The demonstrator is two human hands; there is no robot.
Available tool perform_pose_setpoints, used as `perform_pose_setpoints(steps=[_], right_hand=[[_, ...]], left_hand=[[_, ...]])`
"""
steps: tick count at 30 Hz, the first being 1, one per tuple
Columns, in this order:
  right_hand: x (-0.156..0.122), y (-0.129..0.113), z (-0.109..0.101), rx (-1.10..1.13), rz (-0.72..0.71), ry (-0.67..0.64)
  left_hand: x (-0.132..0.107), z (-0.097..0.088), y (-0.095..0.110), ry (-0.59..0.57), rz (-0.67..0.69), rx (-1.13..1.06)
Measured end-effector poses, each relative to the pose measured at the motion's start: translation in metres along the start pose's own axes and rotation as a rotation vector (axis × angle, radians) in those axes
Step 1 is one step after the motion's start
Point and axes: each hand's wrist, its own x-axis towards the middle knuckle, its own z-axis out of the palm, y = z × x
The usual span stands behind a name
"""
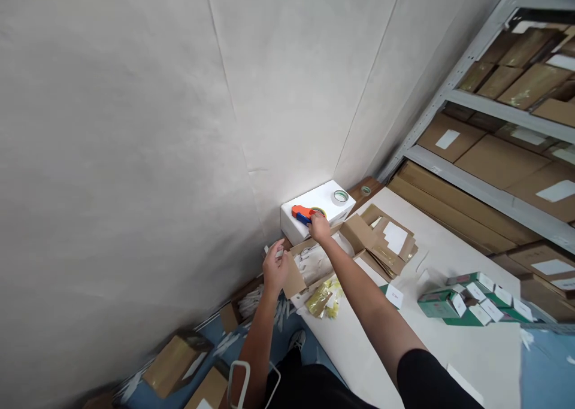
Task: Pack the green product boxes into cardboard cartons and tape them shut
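Note:
My right hand reaches out to an orange and blue tape dispenser that lies on a white foam box against the wall; its fingers curl over the dispenser's roll end. My left hand grips the flap of an open cardboard box at the table's far edge. Inside that box lie white packets.
A roll of tape sits on the foam box, another behind it. Flattened cartons, yellow packets and green-and-white small boxes lie on the white table. Metal shelving with cartons stands right. Boxes litter the blue floor.

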Motion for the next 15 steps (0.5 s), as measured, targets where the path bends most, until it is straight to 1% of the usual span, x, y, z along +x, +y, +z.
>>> perform_pose_setpoints(steps=[3,5,7,9,11,13,15], right_hand=[[-0.029,0.018,-0.013,-0.006,-0.044,0.168],[-0.055,0.035,-0.021,-0.009,-0.047,0.272],[-0.086,0.055,-0.029,-0.007,-0.034,0.358],[-0.122,0.079,-0.036,0.000,0.000,0.432],[-0.165,0.104,-0.040,0.019,0.059,0.502],[-0.213,0.129,-0.039,0.053,0.139,0.551],[-0.265,0.155,-0.034,0.091,0.234,0.575]], left_hand=[[0.003,0.013,0.008,0.019,0.027,-0.005],[0.004,0.027,0.015,0.032,0.049,-0.007],[0.002,0.045,0.023,0.042,0.077,-0.018],[-0.004,0.066,0.033,0.039,0.102,-0.041],[-0.014,0.092,0.044,0.008,0.115,-0.075],[-0.028,0.120,0.054,-0.053,0.100,-0.109],[-0.044,0.150,0.062,-0.132,0.059,-0.132]])
